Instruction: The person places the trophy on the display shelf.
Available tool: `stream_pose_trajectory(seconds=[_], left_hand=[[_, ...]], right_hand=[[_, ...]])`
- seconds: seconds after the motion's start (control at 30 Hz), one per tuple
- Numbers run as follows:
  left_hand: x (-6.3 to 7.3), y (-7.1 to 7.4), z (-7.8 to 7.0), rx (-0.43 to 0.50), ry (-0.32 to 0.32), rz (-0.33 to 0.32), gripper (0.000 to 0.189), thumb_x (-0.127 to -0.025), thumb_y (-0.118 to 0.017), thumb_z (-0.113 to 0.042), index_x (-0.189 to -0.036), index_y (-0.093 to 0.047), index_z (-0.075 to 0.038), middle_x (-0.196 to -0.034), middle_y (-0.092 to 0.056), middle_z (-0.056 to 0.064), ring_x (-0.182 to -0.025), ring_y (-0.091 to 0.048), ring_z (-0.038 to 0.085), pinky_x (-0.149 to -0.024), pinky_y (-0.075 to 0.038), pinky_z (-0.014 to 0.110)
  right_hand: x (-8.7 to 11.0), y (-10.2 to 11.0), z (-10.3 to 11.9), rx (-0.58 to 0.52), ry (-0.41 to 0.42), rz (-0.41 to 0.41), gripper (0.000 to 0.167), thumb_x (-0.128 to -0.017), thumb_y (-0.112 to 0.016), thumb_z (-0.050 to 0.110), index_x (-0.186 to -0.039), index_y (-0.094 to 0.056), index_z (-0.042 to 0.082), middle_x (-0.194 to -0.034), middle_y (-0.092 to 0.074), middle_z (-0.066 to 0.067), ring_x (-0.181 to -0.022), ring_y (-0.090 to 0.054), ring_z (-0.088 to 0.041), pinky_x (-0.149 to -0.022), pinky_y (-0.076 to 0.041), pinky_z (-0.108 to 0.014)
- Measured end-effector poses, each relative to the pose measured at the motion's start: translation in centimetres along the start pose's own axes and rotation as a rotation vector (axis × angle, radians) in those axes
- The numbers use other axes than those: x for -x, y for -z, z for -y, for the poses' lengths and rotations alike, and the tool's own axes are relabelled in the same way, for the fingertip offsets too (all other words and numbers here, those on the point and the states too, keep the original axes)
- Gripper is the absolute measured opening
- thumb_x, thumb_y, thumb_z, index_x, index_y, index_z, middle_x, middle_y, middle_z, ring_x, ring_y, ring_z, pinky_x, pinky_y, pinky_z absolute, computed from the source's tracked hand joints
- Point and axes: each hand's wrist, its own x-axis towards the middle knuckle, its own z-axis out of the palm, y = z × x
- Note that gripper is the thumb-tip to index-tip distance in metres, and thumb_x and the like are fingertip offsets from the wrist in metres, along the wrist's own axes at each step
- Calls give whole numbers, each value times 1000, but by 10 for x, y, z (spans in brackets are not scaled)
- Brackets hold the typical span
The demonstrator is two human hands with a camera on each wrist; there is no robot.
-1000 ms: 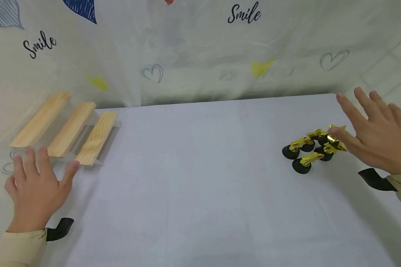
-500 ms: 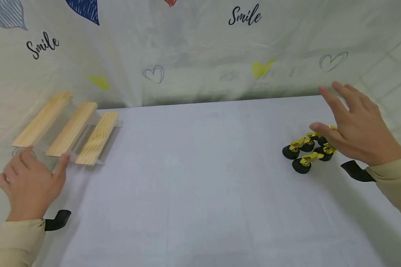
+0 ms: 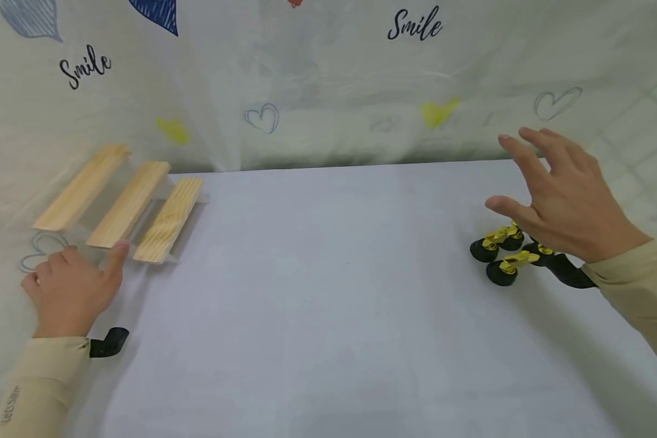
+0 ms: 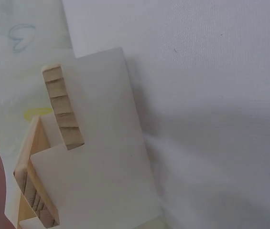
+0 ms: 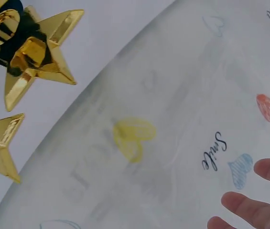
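A stepped rack with three pale wooden boards stands at the left of the table; its light side panel shows in the left wrist view. My left hand is at the rack's near end, thumb close to the middle board's front edge. Its fingers are bent forward with their tips hidden, and contact is unclear. Over at the right, my right hand hovers with spread fingers and holds nothing. Beneath it are several small gold star trophies on round black bases, partly hidden by the hand. A gold star appears large in the right wrist view.
A white cloth covers the table. Behind it hangs a pale curtain printed with hearts and "Smile". Black curved pieces stick out from both sleeve cuffs.
My right hand has moved left over the trophies, covering more of them. The left hand's fingers, earlier spread, have bent at the rack's end. The head view has shifted slightly.
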Motion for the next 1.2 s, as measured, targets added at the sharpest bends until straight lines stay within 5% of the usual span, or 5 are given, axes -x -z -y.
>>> stream_pose_trajectory(seconds=[0.33, 0.43, 0.73, 1.2], left_hand=[[-12, -3, -12, -18, -32, 26, 115, -98, -21, -79, -125, -38, 32, -117, -43, 52, -96, -48, 69, -77, -36, 70], [-15, -3, -13, -28, -33, 27, 118, -98, -20, -79, -131, -33, 34, -120, -41, 54, -94, -50, 70, -76, -37, 71], [-22, -6, -14, 8, -18, -38, 117, -98, -26, -79, -136, -31, 32, -121, -42, 56, -103, -45, 72, -76, -38, 73], [-30, 1, -18, -83, -22, -8, 117, -96, -19, -83, -102, -46, 31, -99, -50, 52, -88, -51, 69, -63, -38, 64]], right_hand=[[-28, -11, 19, -15, 113, -81, 114, -87, -23, 94, -155, -39, 5, -147, -49, -33, -138, -44, -57, -109, -33, -75], [-38, -14, 25, -30, 114, -49, 115, -86, -24, 94, -156, -37, 4, -148, -49, -31, -139, -43, -57, -109, -32, -76], [-66, -22, 39, -44, 119, 47, 96, -93, -52, 77, -158, -35, 8, -151, -47, -26, -135, -44, -56, -109, -32, -75], [-97, -25, 56, -77, 104, 102, 87, -95, -65, 61, -160, -34, 13, -156, -46, -23, -139, -42, -54, -113, -29, -73]])
